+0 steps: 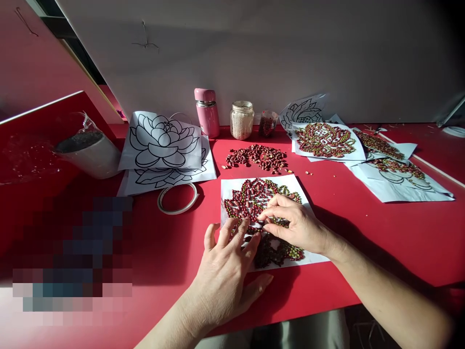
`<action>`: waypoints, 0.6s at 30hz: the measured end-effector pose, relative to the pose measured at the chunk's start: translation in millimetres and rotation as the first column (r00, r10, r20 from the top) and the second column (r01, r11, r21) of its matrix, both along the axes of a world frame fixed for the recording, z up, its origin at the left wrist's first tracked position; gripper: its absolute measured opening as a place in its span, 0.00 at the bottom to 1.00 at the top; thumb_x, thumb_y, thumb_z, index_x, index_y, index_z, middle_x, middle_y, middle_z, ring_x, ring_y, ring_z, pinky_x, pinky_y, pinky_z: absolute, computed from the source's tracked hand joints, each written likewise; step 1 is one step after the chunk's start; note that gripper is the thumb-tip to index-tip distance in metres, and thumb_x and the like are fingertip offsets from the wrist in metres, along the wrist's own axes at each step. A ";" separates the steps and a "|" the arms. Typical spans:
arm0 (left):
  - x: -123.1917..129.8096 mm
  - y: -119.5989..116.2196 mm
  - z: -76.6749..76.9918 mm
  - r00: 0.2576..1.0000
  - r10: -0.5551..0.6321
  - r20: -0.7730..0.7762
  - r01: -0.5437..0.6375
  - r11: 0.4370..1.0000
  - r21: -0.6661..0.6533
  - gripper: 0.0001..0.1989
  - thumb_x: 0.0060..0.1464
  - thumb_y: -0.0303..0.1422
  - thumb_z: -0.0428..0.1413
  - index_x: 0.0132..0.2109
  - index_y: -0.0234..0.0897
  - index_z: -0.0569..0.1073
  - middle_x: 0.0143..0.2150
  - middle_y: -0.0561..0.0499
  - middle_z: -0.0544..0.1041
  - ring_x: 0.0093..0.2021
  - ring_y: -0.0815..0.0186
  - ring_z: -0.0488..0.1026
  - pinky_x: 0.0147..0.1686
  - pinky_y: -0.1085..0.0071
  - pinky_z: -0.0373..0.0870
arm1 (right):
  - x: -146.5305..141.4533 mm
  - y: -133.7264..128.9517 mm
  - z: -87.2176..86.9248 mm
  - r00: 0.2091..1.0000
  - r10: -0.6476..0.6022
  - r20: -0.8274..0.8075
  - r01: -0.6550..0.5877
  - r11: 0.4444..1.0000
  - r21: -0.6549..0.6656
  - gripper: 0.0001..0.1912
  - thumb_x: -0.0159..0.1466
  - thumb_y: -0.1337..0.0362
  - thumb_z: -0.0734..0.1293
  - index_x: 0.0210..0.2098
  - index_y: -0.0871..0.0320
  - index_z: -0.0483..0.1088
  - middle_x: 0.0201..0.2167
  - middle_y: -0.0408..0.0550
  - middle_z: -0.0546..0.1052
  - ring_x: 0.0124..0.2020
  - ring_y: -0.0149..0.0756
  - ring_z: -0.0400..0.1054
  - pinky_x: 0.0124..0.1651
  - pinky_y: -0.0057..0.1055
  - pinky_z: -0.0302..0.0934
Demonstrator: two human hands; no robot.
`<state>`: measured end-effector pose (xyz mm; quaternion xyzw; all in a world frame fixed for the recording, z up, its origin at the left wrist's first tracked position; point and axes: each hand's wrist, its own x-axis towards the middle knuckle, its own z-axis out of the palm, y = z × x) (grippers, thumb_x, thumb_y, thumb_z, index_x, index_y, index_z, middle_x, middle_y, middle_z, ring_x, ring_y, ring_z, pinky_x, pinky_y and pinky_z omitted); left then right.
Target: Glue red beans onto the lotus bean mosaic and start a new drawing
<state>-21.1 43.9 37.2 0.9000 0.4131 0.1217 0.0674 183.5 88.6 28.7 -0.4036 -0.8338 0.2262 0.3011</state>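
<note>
A clear glass jar (242, 120) holds pale, grainy contents; a small clear cup (268, 124) holds dark red bits. The left hand (227, 266) spreads its fingers over the bean-covered white paper sheet (312, 252) on the red table (163, 252); the right hand (296, 223) arches there, thumb and index nearly together, grip unclear. Glossy mottled beans (257, 157) lie loosely heaped beyond.

Strong light is cast across the red bench (378, 223); dark shadows are thrown right of the beaded sheet (319, 258), pixelation left.
</note>
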 end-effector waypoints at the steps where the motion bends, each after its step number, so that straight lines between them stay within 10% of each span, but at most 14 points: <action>1: 0.4 -0.4 -0.1 1.000 -0.002 0.005 0.002 1.000 0.002 0.25 0.54 0.48 0.43 0.54 0.41 0.64 0.57 0.43 0.61 0.56 0.49 0.54 0.49 0.45 0.48 | -0.2 -0.1 -0.2 1.000 -0.002 0.007 0.002 1.000 -0.003 0.09 0.58 0.72 0.65 0.38 0.58 0.71 0.33 0.45 0.66 0.35 0.31 0.63 0.40 0.28 0.60; 18: -3.4 0.4 12.3 0.996 0.054 0.067 -0.060 0.994 0.094 0.18 0.51 0.43 0.48 0.45 0.39 0.69 0.54 0.44 0.65 0.54 0.51 0.56 0.47 0.50 0.53 | -16.1 -4.6 0.8 0.975 -0.115 0.189 0.098 0.990 0.096 0.15 0.58 0.62 0.66 0.44 0.55 0.68 0.47 0.50 0.63 0.49 0.42 0.56 0.51 0.40 0.55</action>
